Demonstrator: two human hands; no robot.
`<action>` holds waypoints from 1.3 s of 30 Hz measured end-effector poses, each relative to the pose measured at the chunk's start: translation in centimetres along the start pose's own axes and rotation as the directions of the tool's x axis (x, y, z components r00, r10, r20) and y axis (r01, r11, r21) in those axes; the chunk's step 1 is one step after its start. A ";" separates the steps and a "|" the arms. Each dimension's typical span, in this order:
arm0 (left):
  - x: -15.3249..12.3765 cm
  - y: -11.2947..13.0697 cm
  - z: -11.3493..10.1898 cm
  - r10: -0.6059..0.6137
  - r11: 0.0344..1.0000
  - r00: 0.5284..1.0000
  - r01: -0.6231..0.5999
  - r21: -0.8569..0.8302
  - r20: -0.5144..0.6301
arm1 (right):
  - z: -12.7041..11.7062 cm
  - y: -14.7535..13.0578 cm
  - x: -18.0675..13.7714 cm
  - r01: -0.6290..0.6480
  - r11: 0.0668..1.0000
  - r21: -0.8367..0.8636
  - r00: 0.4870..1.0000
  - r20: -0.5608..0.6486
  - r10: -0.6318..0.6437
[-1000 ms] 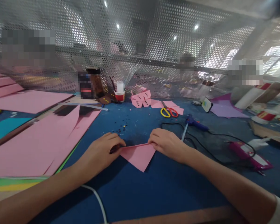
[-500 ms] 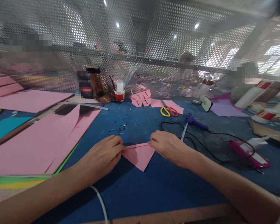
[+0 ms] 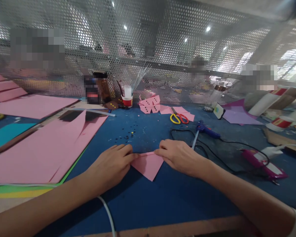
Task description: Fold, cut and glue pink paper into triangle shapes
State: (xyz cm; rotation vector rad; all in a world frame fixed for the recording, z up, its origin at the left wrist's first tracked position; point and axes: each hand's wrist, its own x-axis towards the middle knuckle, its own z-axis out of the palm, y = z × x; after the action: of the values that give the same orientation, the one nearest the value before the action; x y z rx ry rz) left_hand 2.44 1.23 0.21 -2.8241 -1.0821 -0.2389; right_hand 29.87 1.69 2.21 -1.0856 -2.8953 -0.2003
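A piece of pink paper [image 3: 149, 167] lies on the blue table mat [image 3: 177, 200], its point toward me and a narrow fold along its far edge. My left hand [image 3: 118, 162] is closed on the left end of that fold, fingers pressed together. At the right end, my right hand [image 3: 177, 156] pinches the same folded edge between thumb and fingers. Both palms partly cover the paper's upper corners. Beyond the hands sits a pink paper butterfly shape [image 3: 150, 104] with black dots.
Scissors [image 3: 179, 117] lie on pink scraps at the back. A blue glue gun [image 3: 207, 130] with a black cord is right, near a magenta power strip [image 3: 263, 163]. Large pink sheets [image 3: 37, 154] cover the left. A cup [image 3: 127, 100] stands before the perforated metal screen [image 3: 162, 49].
My left hand has slid slightly to the right along the folded edge, its fingertips closer to the right hand. The right hand has shifted a little left, still on the paper.
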 end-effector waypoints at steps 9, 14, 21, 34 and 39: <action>0.5 0.2 0.3 0.016 0.995 1.000 -0.017 -0.099 -0.006 | 0.4 -0.1 0.6 0.023 0.994 0.107 0.999 -0.040 -0.019; 1.0 0.0 0.7 0.041 0.993 0.999 -0.040 -0.109 0.002 | 0.6 0.0 0.8 0.063 0.998 0.025 0.997 -0.035 -0.062; 1.5 0.0 0.8 0.094 0.996 0.996 -0.094 -0.001 0.001 | 0.1 -0.6 0.8 0.093 0.993 -0.065 0.996 -0.005 -0.094; 1.0 -0.2 0.8 0.124 0.992 0.992 -0.124 0.036 0.005 | -0.3 -0.2 0.2 0.057 0.998 0.001 0.998 0.012 -0.057; 1.4 0.0 0.7 0.124 0.991 0.992 -0.124 0.047 0.011 | -0.3 -0.6 0.5 0.101 0.994 -0.051 0.995 0.027 -0.100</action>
State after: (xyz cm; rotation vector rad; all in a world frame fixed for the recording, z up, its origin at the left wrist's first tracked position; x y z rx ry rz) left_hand 3.52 2.28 -0.26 -2.8384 -0.8969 -0.1885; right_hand 29.15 1.53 2.51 -0.9563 -2.9849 -0.2694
